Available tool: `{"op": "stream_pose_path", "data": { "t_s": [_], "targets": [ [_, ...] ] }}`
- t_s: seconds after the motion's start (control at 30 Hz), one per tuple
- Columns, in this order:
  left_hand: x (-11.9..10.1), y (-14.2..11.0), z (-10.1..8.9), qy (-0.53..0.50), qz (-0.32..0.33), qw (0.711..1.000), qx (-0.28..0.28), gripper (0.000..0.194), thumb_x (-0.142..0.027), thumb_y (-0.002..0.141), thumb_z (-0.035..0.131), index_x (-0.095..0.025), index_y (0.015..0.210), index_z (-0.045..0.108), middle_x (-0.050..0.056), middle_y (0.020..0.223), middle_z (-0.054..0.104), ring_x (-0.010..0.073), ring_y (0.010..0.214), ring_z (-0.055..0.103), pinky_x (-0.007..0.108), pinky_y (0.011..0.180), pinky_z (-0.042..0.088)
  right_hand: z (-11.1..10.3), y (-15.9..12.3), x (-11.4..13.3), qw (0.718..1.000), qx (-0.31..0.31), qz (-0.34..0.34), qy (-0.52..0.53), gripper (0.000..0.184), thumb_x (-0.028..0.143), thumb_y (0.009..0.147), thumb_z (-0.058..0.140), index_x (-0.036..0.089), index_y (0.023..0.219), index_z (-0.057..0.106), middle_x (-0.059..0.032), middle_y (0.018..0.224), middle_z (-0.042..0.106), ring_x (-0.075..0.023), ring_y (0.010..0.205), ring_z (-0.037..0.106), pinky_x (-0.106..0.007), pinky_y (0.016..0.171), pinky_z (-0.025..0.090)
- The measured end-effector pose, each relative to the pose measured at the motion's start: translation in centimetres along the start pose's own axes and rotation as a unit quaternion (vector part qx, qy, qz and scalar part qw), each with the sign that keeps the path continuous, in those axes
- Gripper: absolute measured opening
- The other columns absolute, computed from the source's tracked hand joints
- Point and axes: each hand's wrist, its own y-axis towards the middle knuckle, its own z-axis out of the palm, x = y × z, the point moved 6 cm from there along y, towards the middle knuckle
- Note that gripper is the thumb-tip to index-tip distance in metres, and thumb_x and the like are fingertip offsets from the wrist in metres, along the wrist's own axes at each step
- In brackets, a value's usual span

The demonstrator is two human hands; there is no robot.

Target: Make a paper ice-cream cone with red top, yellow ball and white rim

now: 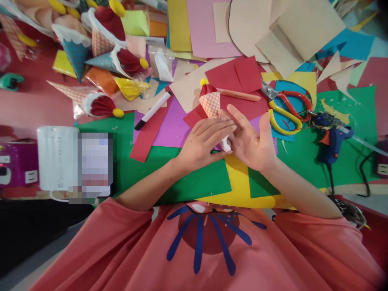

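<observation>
My left hand [203, 141] lies with its fingers stretched flat, the tips resting against the palm side of my right hand [253, 141]. That right hand is open, palm up, fingers spread. A small white piece [226, 144] peeks out between the two hands; what it is I cannot make out. Just beyond my fingertips lies a paper ice-cream cone [209, 103] with an orange lattice wrap, a red top and a yellow ball, on red and purple sheets. I cannot tell whether my fingers touch it.
Red-and-yellow scissors [285, 111] and a blue glue gun [330, 137] with its cord lie to the right. There is a black marker [153, 110] on the left and a pencil [239, 95] behind the cone. Several finished cones [103, 60] crowd the far left. Coloured paper sheets cover the green mat [194, 182].
</observation>
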Motion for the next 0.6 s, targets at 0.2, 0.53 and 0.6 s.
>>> {"op": "stream_pose_path", "data": {
  "t_s": [0.2,0.53,0.6],
  "targets": [
    [1.5,-0.1,-1.7,-0.198,-0.160,0.962,-0.102,0.035,-0.042,0.090,0.061,-0.026,0.121,0.061,0.007,0.124,0.068,0.0220,0.120,0.063,0.041,0.104,0.050,-1.2,0.5,1.1,0.994,-0.013,-0.044,-0.096,0.072,0.077,0.089,0.015,0.030,0.119,0.061,-0.0065,0.118,0.070,-0.0194,0.121,0.062,-0.045,0.098,0.055],
    [3.2,0.1,-1.2,-0.482,-0.289,0.818,-0.127,0.036,-0.051,0.085,0.066,-0.026,0.111,0.064,0.003,0.112,0.072,0.0184,0.108,0.070,0.034,0.098,0.056,-2.0,0.2,2.3,0.992,-0.025,-0.047,-0.110,0.032,0.044,0.076,0.076,0.025,0.101,0.069,-0.0011,0.105,0.076,-0.0176,0.097,0.074,-0.034,0.089,0.060],
    [3.3,0.0,-0.9,-0.493,-0.328,0.798,-0.108,0.044,-0.057,0.082,0.066,-0.023,0.109,0.064,0.004,0.104,0.073,0.0180,0.101,0.071,0.031,0.089,0.059,-2.0,-0.2,2.5,0.983,-0.037,-0.055,-0.171,0.025,0.041,0.081,0.073,0.021,0.094,0.070,0.0016,0.078,0.075,-0.0120,0.064,0.072,-0.025,0.065,0.060]
  ]
}}
